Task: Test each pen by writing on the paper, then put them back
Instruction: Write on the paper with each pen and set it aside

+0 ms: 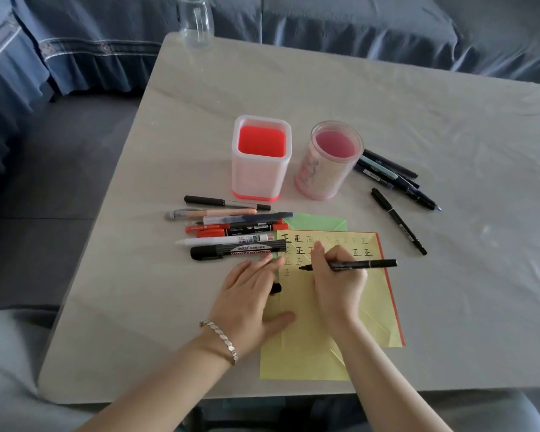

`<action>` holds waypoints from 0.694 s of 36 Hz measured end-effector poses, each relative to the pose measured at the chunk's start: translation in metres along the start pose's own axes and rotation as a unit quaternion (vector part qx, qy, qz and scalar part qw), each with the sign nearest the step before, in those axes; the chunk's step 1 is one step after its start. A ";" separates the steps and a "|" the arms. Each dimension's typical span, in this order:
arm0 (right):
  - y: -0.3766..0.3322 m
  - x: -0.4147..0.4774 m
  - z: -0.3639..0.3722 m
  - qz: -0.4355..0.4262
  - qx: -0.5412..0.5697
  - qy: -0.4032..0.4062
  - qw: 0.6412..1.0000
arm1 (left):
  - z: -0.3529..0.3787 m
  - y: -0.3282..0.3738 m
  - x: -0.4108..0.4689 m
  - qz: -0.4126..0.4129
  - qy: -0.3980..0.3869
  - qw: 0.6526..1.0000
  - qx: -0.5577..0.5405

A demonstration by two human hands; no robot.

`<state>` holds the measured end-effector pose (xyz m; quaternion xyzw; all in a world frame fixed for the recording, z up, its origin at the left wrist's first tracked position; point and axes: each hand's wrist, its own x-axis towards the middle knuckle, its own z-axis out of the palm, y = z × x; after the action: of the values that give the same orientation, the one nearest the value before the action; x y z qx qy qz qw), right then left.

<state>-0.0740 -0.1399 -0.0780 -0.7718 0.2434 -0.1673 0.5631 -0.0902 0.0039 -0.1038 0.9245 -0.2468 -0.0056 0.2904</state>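
Note:
My right hand grips a black marker, its tip pointing left over the yellow paper. Rows of written characters cover the paper's top part. My left hand lies flat on the paper's left edge, fingers straight, with a black pen cap under its fingertips. A row of several pens lies left of the paper, a whiteboard marker nearest. More dark pens lie to the right, one black pen apart from them. Two holders stand behind: a square red-and-white one and a round pink one.
A green sheet and a red sheet peek out beneath the yellow paper. A clear glass bottle stands at the table's far left corner. A blue sofa runs behind the grey table.

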 end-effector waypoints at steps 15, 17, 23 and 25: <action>0.004 -0.002 0.001 -0.053 -0.036 -0.022 0.998 | 0.004 -0.001 -0.001 0.012 0.029 0.999 0.005; 0.005 -0.002 0.001 -0.058 -0.040 -0.022 0.997 | 0.004 -0.001 -0.001 0.011 0.027 1.000 0.007; 0.006 -0.001 0.001 -0.068 -0.044 -0.020 0.997 | 0.002 -0.001 -0.001 0.007 0.017 1.000 0.011; 0.008 -0.001 0.002 -0.073 -0.050 -0.021 0.996 | 0.002 0.000 -0.001 0.004 0.016 1.000 0.011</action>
<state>-0.0753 -0.1397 -0.0857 -0.8183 0.1829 -0.1793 0.5146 -0.0909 0.0032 -0.1057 0.9266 -0.2460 0.0133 0.2841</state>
